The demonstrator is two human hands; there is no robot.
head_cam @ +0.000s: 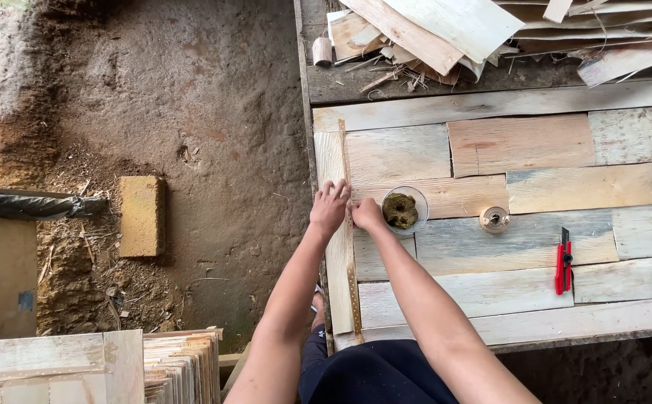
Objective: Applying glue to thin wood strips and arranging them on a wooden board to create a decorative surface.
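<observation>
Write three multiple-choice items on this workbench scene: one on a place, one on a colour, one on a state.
1. Where does the clear bowl stand?
A. just right of the right hand
B. on the dirt floor
C. on the scrap pile

2. What colour is the utility knife?
A. blue
B. red
C. yellow

3. How is the left hand placed?
A. closed in a fist in the air
B. gripping the knife
C. flat, fingers spread, on the pale veneer strip

Answers: 1 A, the bowl sits on the bench boards beside the right hand; 2 B, its body is red with a dark blade slider; 3 C, the palm presses the strip at the bench's left edge.
</observation>
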